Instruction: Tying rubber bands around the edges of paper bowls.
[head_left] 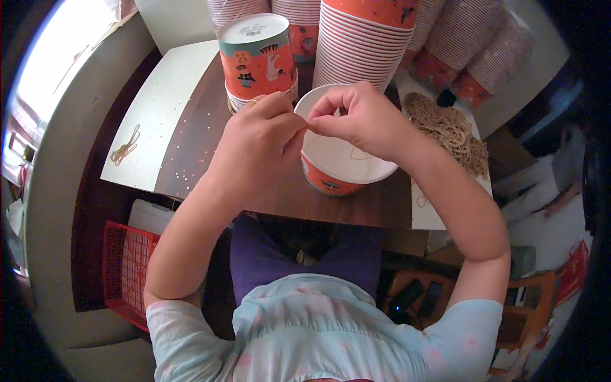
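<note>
Above the rim of an open paper tub [347, 167], white inside and orange outside, my two hands meet fingertip to fingertip. My left hand [264, 130] is closed in a pinch, and my right hand [361, 120] pinches thumb against forefinger. Between them they seem to grip a thin tan string, mostly hidden by the fingers. A fine loop of string [360, 155] shows against the tub's white inside, below my right hand. Just behind my left hand, an upside-down orange and green tub [258, 60] tops a short stack.
A tall stack of nested tubs [361, 51] rises behind the open one. Wrapped tub stacks [463, 32] stand at the back right. Tangled tan strings [442, 127] are heaped on the right; a small string bundle [125, 146] lies far left. A red basket [129, 267] is below the table.
</note>
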`<state>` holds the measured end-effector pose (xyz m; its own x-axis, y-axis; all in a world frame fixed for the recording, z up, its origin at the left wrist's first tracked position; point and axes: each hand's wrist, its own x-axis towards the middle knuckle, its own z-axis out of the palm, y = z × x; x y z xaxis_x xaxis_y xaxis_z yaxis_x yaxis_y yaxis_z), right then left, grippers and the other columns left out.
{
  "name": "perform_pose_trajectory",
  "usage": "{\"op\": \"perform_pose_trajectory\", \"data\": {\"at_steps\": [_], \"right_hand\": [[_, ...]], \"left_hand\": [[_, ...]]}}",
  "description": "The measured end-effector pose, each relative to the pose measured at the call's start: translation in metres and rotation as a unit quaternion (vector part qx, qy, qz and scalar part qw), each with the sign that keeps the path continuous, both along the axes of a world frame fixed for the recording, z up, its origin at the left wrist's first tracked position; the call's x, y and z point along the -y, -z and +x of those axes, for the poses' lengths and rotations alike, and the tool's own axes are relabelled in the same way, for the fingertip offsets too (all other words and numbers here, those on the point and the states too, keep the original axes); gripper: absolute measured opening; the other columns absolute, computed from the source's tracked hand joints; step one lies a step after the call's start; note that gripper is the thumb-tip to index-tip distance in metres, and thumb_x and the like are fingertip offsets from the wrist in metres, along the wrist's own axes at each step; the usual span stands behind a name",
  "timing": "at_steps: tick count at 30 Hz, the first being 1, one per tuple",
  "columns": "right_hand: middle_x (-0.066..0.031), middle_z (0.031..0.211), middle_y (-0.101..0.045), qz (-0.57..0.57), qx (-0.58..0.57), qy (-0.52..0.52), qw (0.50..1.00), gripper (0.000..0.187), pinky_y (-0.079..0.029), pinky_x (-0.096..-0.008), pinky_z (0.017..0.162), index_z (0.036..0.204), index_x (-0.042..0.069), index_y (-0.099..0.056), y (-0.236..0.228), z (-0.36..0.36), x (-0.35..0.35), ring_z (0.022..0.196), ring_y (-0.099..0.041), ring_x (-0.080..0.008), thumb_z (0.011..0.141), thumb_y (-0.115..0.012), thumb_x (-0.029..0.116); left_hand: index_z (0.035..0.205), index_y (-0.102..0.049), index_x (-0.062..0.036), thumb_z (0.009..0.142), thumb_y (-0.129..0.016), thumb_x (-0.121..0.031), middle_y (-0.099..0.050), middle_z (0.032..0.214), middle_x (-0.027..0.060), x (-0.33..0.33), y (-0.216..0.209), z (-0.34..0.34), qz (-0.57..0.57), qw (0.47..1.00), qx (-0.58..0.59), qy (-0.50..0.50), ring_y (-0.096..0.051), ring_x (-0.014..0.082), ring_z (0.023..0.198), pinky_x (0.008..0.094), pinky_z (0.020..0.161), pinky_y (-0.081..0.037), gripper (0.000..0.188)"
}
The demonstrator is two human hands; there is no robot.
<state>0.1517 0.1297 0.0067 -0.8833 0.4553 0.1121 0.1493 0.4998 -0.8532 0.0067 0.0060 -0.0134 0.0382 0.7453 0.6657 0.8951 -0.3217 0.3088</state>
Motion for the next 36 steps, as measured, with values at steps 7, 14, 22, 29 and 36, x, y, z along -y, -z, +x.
{"op": "perform_pose_trajectory", "data": {"at_steps": [7, 14, 22, 29, 36], "right_hand": [[-0.0013, 0.069, -0.063, -0.020, 0.053, 0.014, 0.998, 0.013, -0.045, -0.0225, 0.058, 0.080, -0.001, -0.067, 0.019, -0.005, -0.020, 0.063, -0.055, -0.0052, 0.079, -0.066, 0.012], [-0.0042, 0.064, -0.062, 0.005, 0.029, 0.010, 1.000, 0.010, -0.046, -0.0279, 0.054, 0.076, 0.000, -0.067, 0.028, -0.013, -0.018, 0.059, -0.056, -0.0105, 0.075, -0.064, 0.010], [0.0003, 0.068, -0.061, 0.014, 0.071, 0.011, 0.997, 0.012, -0.043, -0.0234, 0.055, 0.079, 0.000, -0.066, 0.030, -0.016, -0.017, 0.061, -0.051, -0.0049, 0.080, -0.063, 0.011], [0.0002, 0.067, -0.060, 0.013, 0.066, 0.008, 0.998, 0.012, -0.043, -0.0236, 0.055, 0.078, -0.001, -0.066, 0.036, -0.021, -0.018, 0.061, -0.052, -0.0050, 0.080, -0.063, 0.011], [-0.0003, 0.068, -0.062, 0.017, 0.065, 0.007, 0.998, 0.011, -0.044, -0.0242, 0.058, 0.079, 0.000, -0.067, 0.039, -0.025, -0.015, 0.063, -0.053, -0.0057, 0.080, -0.063, 0.010]], "left_hand": [[0.090, -0.068, 0.0008, 0.077, -0.065, -0.004, -0.061, 0.083, 0.0120, 0.005, 0.014, -0.012, -0.063, 0.987, 0.142, -0.038, -0.060, 0.0237, 0.065, 0.0324, 0.060, -0.049, 0.014], [0.092, -0.068, 0.0022, 0.077, -0.064, -0.003, -0.062, 0.079, 0.0129, 0.000, 0.024, -0.018, -0.125, 0.973, 0.190, -0.037, -0.060, 0.0197, 0.061, 0.0302, 0.059, -0.048, 0.017], [0.092, -0.068, 0.0026, 0.076, -0.063, -0.002, -0.063, 0.079, 0.0142, -0.004, 0.027, -0.017, -0.142, 0.971, 0.191, -0.030, -0.061, 0.0224, 0.063, 0.0312, 0.061, -0.048, 0.018], [0.096, -0.068, 0.0011, 0.079, -0.064, -0.003, -0.064, 0.086, 0.0110, -0.005, 0.027, -0.019, -0.162, 0.972, 0.167, -0.027, -0.060, 0.0163, 0.069, 0.0278, 0.062, -0.048, 0.018], [0.096, -0.068, 0.0011, 0.079, -0.063, -0.003, -0.064, 0.087, 0.0115, -0.006, 0.027, -0.019, -0.172, 0.970, 0.170, -0.023, -0.061, 0.0186, 0.071, 0.0294, 0.064, -0.049, 0.018]]}}
